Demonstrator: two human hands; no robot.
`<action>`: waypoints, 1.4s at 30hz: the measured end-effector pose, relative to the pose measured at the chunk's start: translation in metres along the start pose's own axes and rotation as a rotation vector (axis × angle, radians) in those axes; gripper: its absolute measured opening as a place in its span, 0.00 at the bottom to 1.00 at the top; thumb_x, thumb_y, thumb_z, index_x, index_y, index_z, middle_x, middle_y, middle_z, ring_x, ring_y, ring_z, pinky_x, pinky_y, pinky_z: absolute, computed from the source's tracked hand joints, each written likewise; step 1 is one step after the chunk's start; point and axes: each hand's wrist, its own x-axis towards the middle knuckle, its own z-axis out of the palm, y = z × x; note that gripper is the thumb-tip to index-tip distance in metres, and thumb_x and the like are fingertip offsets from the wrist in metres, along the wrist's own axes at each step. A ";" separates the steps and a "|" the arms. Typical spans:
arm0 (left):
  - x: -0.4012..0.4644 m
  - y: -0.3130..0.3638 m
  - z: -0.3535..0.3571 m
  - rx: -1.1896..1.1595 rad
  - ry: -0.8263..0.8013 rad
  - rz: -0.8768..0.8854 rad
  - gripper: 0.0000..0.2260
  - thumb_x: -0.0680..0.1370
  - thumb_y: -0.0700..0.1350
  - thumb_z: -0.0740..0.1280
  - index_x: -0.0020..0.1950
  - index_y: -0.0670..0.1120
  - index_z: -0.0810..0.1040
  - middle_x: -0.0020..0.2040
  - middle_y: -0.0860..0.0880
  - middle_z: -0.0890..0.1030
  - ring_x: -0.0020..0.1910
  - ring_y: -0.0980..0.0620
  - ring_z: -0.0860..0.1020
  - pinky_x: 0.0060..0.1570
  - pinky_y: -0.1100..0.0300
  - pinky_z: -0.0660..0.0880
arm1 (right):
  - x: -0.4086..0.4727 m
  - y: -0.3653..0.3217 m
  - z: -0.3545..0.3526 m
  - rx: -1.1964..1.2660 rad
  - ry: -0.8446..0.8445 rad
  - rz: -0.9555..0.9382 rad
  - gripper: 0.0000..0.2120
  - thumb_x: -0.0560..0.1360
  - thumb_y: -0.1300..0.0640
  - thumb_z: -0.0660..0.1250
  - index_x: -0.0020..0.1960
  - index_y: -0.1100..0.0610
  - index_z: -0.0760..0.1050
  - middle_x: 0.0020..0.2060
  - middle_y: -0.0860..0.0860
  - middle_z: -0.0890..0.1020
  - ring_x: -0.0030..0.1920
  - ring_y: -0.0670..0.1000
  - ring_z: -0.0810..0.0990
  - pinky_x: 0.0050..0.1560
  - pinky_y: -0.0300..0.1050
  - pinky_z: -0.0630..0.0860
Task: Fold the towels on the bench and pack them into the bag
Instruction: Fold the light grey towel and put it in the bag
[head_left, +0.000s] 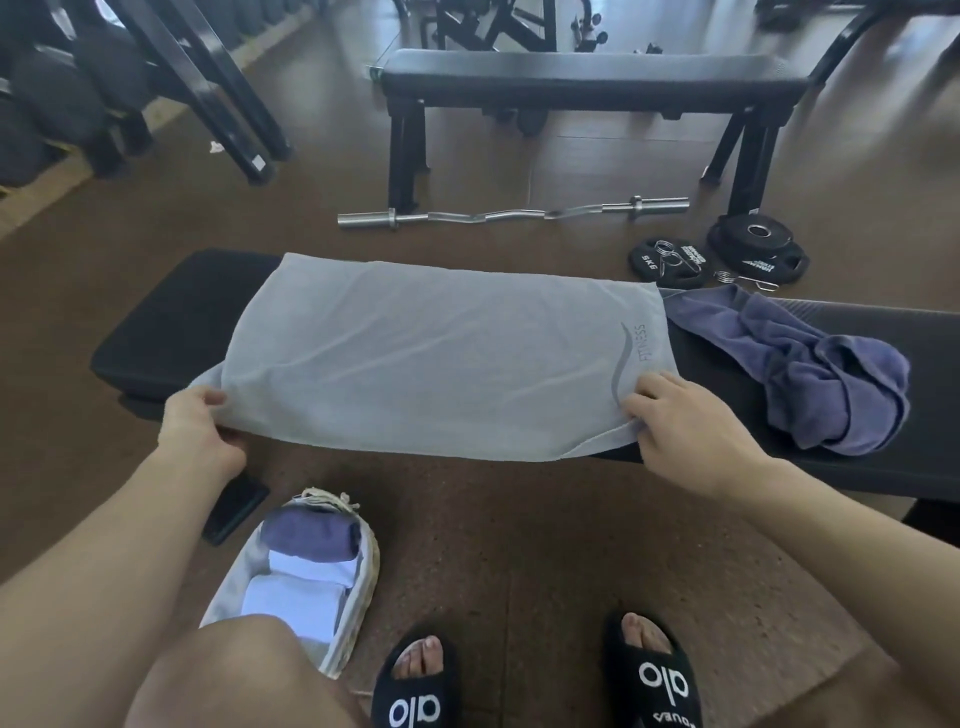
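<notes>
A light grey towel (436, 353) with a "FITNESS" print lies spread flat across the black bench (171, 317). My left hand (200, 431) pinches its near left corner, and my right hand (680, 421) grips its near right corner. A crumpled blue-purple towel (815, 374) lies on the bench to the right, untouched. On the floor by my left knee stands an open light fabric bag (358, 587) holding a folded purple towel (311, 535) and white folded towels (296, 597).
A dark phone (234, 509) lies on the floor beside the bag. Beyond the bench lie a curl bar (514, 214) and weight plates (717, 254). A second black bench (592, 78) and racks stand farther back. My feet in black slides (415, 691) are below.
</notes>
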 end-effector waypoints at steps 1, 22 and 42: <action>0.010 0.001 -0.002 0.002 -0.016 0.020 0.19 0.67 0.43 0.70 0.57 0.53 0.86 0.55 0.54 0.85 0.50 0.51 0.84 0.45 0.59 0.82 | 0.000 0.002 -0.002 0.003 0.026 0.003 0.04 0.72 0.61 0.66 0.41 0.54 0.77 0.41 0.50 0.74 0.43 0.53 0.74 0.42 0.47 0.74; -0.114 -0.031 0.080 0.924 -0.452 1.043 0.08 0.83 0.46 0.65 0.48 0.43 0.72 0.39 0.53 0.75 0.36 0.54 0.73 0.38 0.59 0.71 | 0.004 -0.021 -0.028 0.133 0.214 0.305 0.12 0.81 0.59 0.58 0.57 0.51 0.78 0.47 0.53 0.83 0.44 0.61 0.81 0.38 0.52 0.77; -0.156 -0.102 0.120 1.194 -0.915 1.232 0.06 0.78 0.40 0.63 0.49 0.49 0.77 0.47 0.51 0.77 0.42 0.53 0.74 0.47 0.50 0.76 | 0.000 0.008 -0.038 0.401 -0.212 0.671 0.12 0.70 0.53 0.67 0.38 0.62 0.81 0.34 0.57 0.83 0.37 0.59 0.82 0.36 0.47 0.78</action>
